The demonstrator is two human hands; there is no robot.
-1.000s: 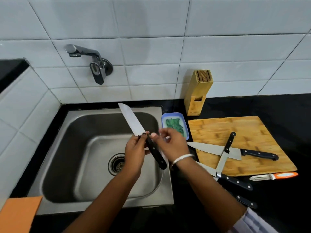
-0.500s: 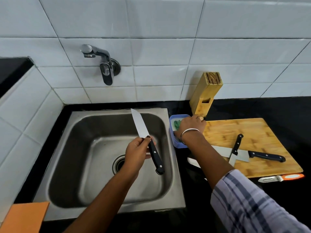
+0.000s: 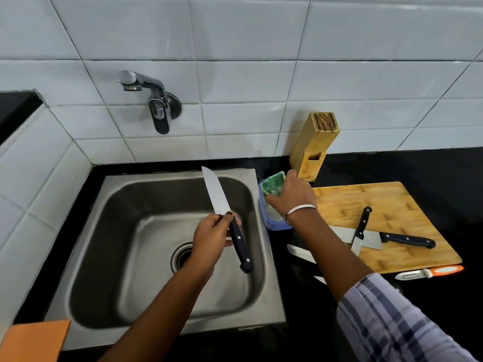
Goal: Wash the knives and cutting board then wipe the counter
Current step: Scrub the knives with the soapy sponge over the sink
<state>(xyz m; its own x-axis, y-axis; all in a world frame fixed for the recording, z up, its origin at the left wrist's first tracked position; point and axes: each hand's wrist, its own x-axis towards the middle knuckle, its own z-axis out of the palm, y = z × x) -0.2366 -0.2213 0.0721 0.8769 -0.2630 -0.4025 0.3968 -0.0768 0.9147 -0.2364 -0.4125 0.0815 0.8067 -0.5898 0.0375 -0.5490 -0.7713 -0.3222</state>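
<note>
The left hand (image 3: 209, 237) is closed around a chef's knife (image 3: 226, 219), held over the steel sink (image 3: 146, 246) with its blade pointing up. The right hand (image 3: 292, 197) pinches a green sponge (image 3: 273, 183), lifting it from the blue soap dish (image 3: 274, 223). The tap (image 3: 149, 97) looks off (no water showing), so washing has barely started. More knives (image 3: 366, 235) lie on the wooden cutting board (image 3: 392, 205), still to wash. The black counter (image 3: 431, 168) is not wiped yet.

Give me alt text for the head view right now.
Over a steel sink, the left hand holds a black-handled chef's knife blade-up while the right hand lifts a green sponge from a blue tub. Two more knives lie on a wooden cutting board.
</note>
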